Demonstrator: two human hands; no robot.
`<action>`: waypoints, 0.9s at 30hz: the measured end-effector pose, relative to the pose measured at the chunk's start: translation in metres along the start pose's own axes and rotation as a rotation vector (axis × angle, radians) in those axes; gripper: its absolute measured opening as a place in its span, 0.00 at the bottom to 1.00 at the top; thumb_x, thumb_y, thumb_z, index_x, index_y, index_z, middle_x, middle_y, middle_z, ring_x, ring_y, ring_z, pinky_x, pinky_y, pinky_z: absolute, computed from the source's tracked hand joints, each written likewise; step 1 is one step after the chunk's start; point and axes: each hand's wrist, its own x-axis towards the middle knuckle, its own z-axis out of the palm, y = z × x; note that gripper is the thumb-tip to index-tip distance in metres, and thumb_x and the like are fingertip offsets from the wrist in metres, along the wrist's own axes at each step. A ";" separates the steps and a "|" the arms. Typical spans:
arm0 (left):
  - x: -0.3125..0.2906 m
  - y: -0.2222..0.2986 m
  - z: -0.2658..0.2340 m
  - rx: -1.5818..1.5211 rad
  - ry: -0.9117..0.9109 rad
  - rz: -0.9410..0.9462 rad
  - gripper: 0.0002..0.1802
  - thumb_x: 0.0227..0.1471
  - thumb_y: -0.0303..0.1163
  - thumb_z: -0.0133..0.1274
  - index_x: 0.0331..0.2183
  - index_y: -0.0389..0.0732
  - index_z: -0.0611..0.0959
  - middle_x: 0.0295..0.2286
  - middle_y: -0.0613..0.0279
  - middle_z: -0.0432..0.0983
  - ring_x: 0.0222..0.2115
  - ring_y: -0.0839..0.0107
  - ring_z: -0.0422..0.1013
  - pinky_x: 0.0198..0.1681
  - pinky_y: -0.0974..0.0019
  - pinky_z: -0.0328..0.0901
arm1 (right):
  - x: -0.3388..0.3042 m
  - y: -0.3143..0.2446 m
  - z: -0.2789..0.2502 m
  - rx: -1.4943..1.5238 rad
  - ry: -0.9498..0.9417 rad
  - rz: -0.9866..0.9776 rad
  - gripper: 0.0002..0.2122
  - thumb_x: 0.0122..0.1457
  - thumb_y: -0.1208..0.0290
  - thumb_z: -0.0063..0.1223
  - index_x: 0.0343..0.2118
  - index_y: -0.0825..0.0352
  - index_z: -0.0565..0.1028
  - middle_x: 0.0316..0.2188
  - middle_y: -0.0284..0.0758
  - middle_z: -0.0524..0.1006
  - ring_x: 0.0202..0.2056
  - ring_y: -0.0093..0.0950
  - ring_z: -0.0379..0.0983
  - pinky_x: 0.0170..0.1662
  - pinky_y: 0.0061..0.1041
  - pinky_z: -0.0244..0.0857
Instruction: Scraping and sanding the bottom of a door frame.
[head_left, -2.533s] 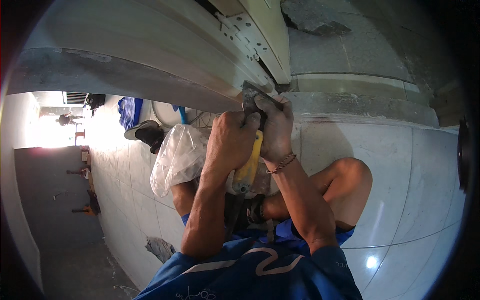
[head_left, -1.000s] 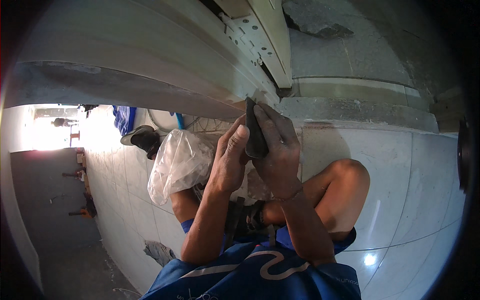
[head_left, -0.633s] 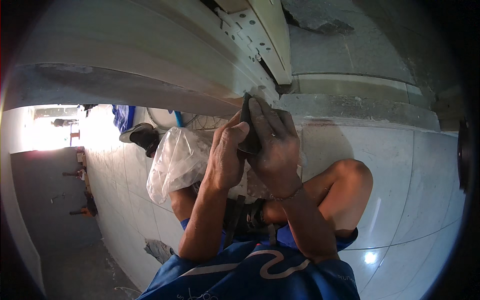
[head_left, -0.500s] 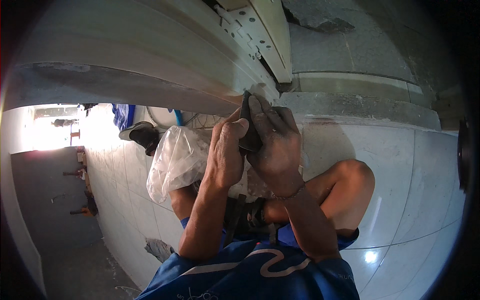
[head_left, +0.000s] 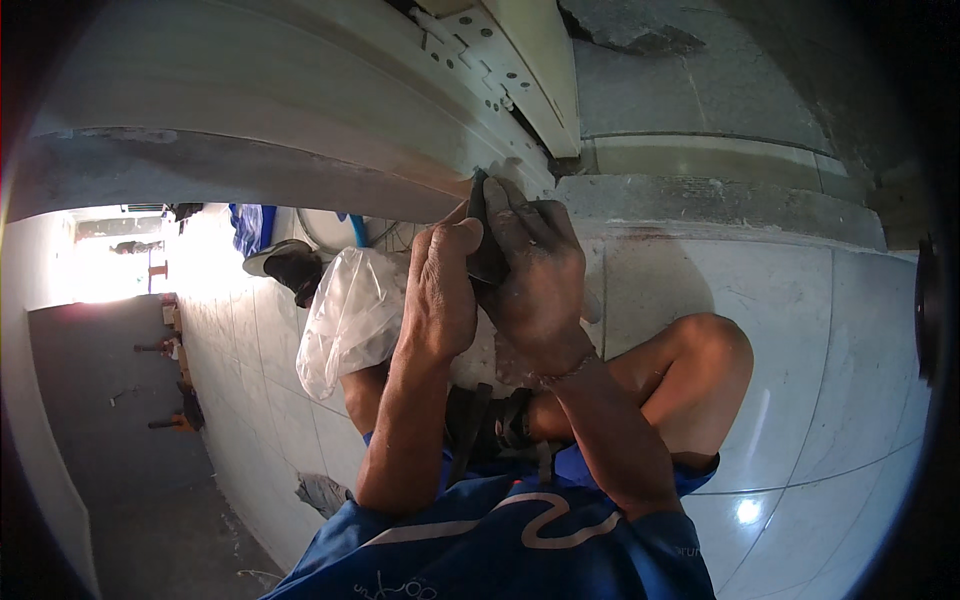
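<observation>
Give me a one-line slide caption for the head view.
Seated on a tiled floor, both hands, left hand and right hand, press a dark flat tool against a pale door's lower edge.

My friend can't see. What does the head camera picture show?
Two dusty hands, the left hand and right hand, press a small dark tool against the bottom of a pale door. A clear plastic bag lies on the white tiled floor.

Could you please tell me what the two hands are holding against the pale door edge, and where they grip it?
Both the left hand and right hand clasp a small dark tool around its middle; its kind cannot be told.
</observation>
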 end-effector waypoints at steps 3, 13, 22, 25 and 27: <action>-0.003 0.007 0.007 0.124 -0.006 0.027 0.21 0.50 0.39 0.38 0.34 0.29 0.75 0.27 0.63 0.70 0.31 0.72 0.62 0.40 0.70 0.57 | 0.001 0.000 0.000 -0.013 0.009 0.011 0.28 0.34 0.76 0.63 0.45 0.73 0.71 0.40 0.44 0.75 0.32 0.40 0.70 0.38 0.33 0.67; -0.002 -0.012 -0.004 0.242 0.245 0.066 0.26 0.51 0.39 0.41 0.45 0.26 0.73 0.36 0.53 0.72 0.40 0.69 0.63 0.48 0.69 0.57 | 0.003 -0.008 -0.012 0.062 -0.060 0.104 0.26 0.38 0.78 0.60 0.46 0.72 0.71 0.42 0.46 0.74 0.38 0.43 0.71 0.41 0.33 0.67; -0.003 0.006 -0.002 0.030 -0.011 -0.067 0.25 0.49 0.38 0.39 0.41 0.26 0.75 0.32 0.58 0.73 0.35 0.70 0.65 0.45 0.70 0.58 | -0.007 -0.018 -0.006 0.032 0.022 0.148 0.25 0.39 0.81 0.58 0.46 0.73 0.71 0.44 0.46 0.73 0.39 0.44 0.71 0.43 0.36 0.67; -0.002 0.005 -0.005 0.039 -0.011 -0.075 0.24 0.49 0.38 0.39 0.38 0.26 0.75 0.30 0.59 0.72 0.33 0.69 0.64 0.43 0.69 0.58 | -0.005 -0.015 -0.004 0.033 0.032 0.127 0.26 0.38 0.81 0.58 0.46 0.73 0.71 0.43 0.46 0.73 0.38 0.43 0.70 0.43 0.35 0.67; -0.003 0.009 -0.001 0.070 0.029 -0.098 0.23 0.49 0.38 0.39 0.38 0.26 0.75 0.29 0.59 0.72 0.33 0.70 0.64 0.42 0.68 0.59 | -0.003 -0.013 -0.008 0.031 -0.008 0.126 0.26 0.38 0.81 0.58 0.46 0.73 0.71 0.43 0.46 0.73 0.38 0.43 0.70 0.43 0.35 0.67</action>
